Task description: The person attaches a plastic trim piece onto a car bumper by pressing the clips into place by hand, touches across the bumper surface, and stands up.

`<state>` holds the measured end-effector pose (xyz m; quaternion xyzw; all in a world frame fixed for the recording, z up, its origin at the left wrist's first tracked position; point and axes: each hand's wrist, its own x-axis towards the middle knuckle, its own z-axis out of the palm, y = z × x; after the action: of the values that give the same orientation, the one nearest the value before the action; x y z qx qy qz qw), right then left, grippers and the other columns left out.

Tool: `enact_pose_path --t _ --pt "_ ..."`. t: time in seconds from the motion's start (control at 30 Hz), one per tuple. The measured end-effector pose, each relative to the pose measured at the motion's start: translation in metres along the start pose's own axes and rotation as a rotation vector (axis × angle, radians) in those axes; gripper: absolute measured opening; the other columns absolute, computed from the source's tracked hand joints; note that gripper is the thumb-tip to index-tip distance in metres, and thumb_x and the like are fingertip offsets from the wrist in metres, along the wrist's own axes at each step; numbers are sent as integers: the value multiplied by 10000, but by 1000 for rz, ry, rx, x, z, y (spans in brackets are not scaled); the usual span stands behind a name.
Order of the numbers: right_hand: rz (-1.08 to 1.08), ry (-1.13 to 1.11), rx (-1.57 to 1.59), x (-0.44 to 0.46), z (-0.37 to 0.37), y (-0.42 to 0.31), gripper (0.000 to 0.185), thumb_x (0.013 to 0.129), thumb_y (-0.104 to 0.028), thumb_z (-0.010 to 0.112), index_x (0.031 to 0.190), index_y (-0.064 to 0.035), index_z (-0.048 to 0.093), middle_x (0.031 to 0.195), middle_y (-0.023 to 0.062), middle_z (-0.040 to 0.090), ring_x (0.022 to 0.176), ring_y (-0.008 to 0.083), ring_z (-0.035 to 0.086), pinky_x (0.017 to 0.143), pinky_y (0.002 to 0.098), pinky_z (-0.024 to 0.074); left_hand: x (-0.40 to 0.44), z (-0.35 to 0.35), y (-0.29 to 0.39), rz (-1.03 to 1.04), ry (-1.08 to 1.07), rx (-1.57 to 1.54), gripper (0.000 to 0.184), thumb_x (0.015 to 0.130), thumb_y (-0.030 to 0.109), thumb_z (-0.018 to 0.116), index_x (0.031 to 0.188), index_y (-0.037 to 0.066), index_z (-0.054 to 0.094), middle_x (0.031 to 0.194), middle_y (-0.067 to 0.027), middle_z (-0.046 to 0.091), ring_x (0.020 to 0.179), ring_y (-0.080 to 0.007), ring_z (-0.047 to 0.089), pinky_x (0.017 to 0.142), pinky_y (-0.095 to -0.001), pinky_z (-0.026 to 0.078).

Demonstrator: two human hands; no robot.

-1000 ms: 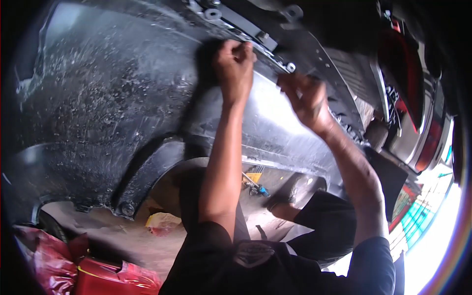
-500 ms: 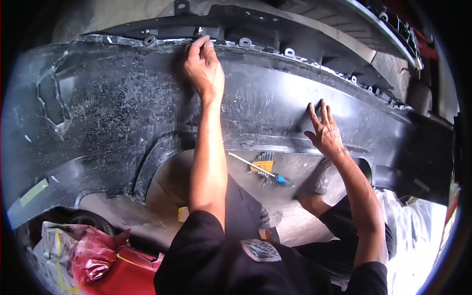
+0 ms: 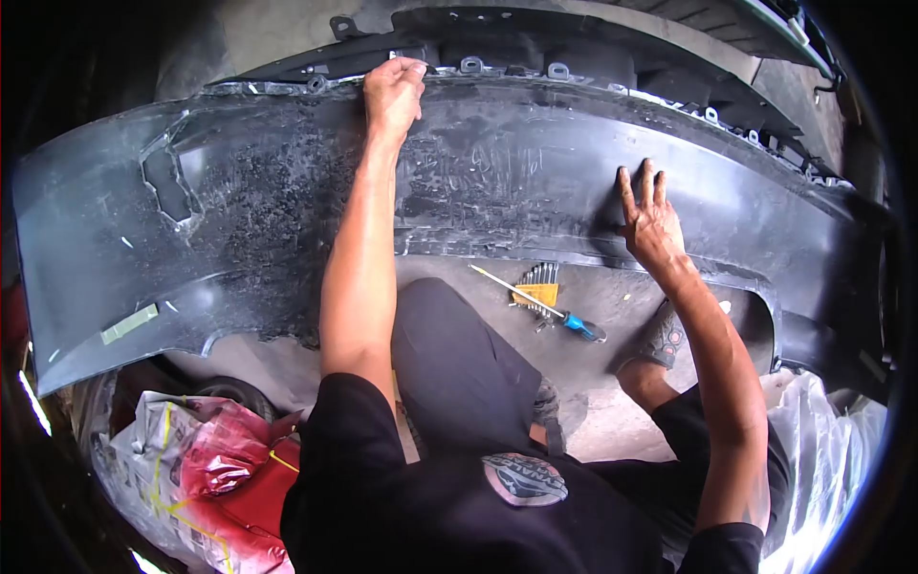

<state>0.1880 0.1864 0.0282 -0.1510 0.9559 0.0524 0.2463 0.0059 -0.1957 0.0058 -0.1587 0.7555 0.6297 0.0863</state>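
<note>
A long, scuffed black panel (image 3: 258,191) is stretched from left to right. At its far edge, left of centre, the left hand (image 3: 392,100) is still curled; whether anything is pinched cannot be told. To the right, the right hand (image 3: 655,230), lifted near that edge a second ago, is now laid with fingers spread on the panel's face; steadier support is likely given.

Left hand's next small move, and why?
Probably slide the left hand rightward along the upper edge of the black panel to the next tab: its fingers curl at that edge, while the right hand spreads over the panel, seemingly steadying it.
</note>
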Motion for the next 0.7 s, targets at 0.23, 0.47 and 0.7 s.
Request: enact_pose_path --t 0.23,0.47,0.7 --pt "0 -8 -28 1 0 -1 799 876 9 550 1629 -14 284 1617 423 207 1434 617 355 1013 476 557 4 -1 9 -70 10 39 146 967 105 691 1016 -32 703 633 -4 545 479 -81 451 409 -272 396" --pt "-6 -24 -76 1 -2 -2 802 875 15 547 1629 2 273 1612 428 215 1428 620 365 995 468 567 -4 -9 18 -138 -132 -70 169 999 125 666 1070 -28 660 684 -5 559 484 -84 457 446 -276 439" --pt "6 -46 -81 1 -3 -3 806 888 6 551 1636 -5 254 1618 426 204 1435 615 360 1017 473 556 4 -2 16 -109 -58 91 161 1008 129 653 1046 -26 676 641 33 495 480 -66 405 422 -274 384"
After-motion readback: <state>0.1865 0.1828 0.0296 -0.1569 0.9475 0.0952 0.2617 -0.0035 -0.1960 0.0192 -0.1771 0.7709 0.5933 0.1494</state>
